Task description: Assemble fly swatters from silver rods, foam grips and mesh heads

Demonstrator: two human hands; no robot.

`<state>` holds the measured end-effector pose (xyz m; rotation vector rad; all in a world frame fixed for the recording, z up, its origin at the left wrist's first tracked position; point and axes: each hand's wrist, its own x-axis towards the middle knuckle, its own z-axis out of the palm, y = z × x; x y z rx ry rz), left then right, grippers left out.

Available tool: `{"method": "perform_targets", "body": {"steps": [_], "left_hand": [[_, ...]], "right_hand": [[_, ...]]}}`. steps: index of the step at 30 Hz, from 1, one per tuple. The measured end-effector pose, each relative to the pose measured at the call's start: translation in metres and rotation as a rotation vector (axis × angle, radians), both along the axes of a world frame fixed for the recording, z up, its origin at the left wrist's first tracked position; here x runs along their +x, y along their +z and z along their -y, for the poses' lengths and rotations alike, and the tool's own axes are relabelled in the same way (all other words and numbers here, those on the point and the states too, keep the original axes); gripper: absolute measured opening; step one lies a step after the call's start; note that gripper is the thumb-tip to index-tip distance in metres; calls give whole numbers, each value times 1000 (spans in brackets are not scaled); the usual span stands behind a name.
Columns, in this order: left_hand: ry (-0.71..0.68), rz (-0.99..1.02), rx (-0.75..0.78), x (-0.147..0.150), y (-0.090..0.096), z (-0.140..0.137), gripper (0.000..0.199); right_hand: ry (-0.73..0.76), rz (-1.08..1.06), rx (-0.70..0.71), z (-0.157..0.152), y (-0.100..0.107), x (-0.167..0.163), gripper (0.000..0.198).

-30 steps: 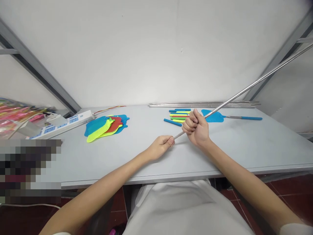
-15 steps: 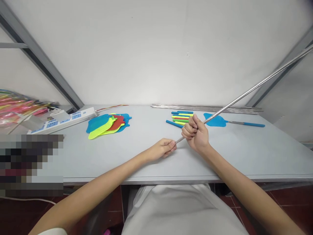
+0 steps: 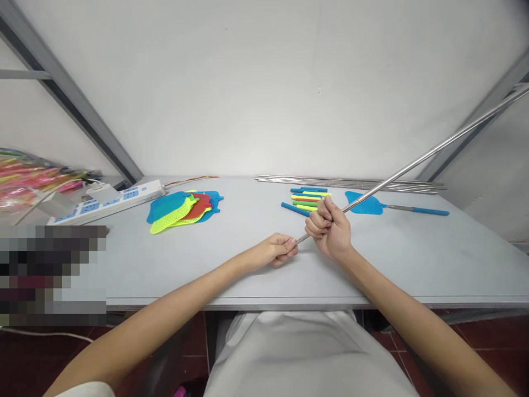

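A long shiny telescopic metal rod (image 3: 413,164) slants up from the middle of the table to the right edge of view, its far end out of frame. Its thin lower end is pinched by my left hand (image 3: 281,250). Just above that, my right hand (image 3: 330,227) wraps round the rod in a fist. Behind my right hand lie several coloured handle sleeves (image 3: 306,202) in blue, yellow, red and green. Beyond them, a blue fly swatter (image 3: 366,204) with a grey shaft and blue handle rests on the table.
Several metal rods (image 3: 289,181) lie along the wall at the back. Overlapping swatter heads (image 3: 169,208) in blue, yellow and red are on the left. A white power strip (image 3: 144,192) with plugs is farther left, near plastic-wrapped coloured items (image 3: 37,173). The grey table (image 3: 231,298) has a straight front edge.
The rod's upper part has dipped slightly at the right. Both hands keep their grip in nearly the same place.
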<state>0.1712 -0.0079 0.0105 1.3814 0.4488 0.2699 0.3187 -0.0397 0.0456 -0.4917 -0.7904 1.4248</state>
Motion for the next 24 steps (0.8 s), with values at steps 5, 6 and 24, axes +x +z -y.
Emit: {"method": "perform_targets", "body": {"steps": [5, 6, 24], "left_hand": [[6, 7, -7, 0, 0, 0, 36], [9, 10, -11, 0, 0, 0, 36], [135, 13, -50, 12, 8, -2, 39]], "right_hand": [[49, -35, 27, -2, -1, 0, 36], [51, -38, 32, -3, -1, 1, 36], [-107, -157, -2, -23, -8, 35, 33]]}}
